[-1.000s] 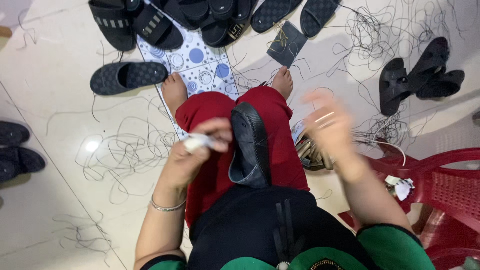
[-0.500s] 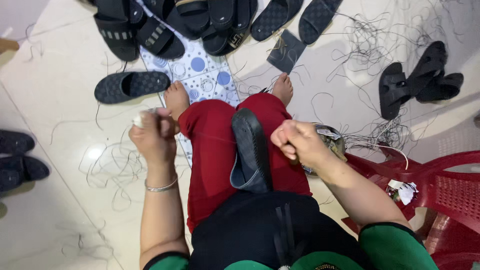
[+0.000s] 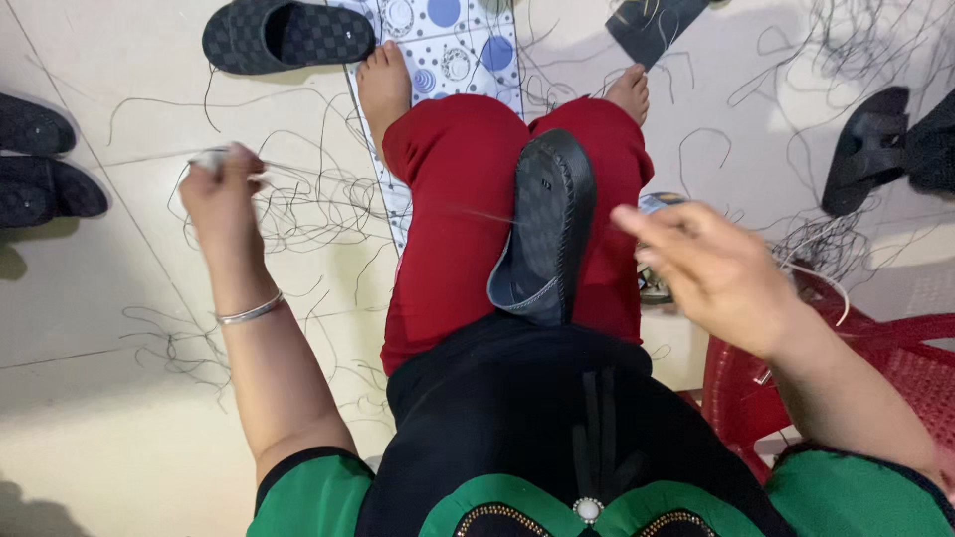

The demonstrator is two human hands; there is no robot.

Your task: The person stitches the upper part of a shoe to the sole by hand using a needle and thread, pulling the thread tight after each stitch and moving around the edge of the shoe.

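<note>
A dark slipper [image 3: 547, 224] stands sole-up, wedged between my red-trousered knees. My left hand [image 3: 224, 194] is stretched out to the left over the floor, closed on a small white tool [image 3: 211, 157]. A thin thread [image 3: 468, 211] runs taut from that side across my left thigh to the slipper. My right hand [image 3: 716, 268] hovers to the right of the slipper with the index finger pointing at it. The hand is blurred, and whether it pinches a thread does not show.
Loose dark threads [image 3: 308, 199] litter the tiled floor. A checked slipper [image 3: 288, 35] lies by a dotted mat [image 3: 448, 40] under my feet. Dark shoes [image 3: 40, 159] sit far left, a black sandal [image 3: 875, 144] far right. A red plastic chair [image 3: 895, 368] stands at my right.
My left hand has swung further out to the left, drawing the thread tight. My right hand has left the slipper's edge and moved right, its fingers loosening. The camera has tilted nearer to my lap.
</note>
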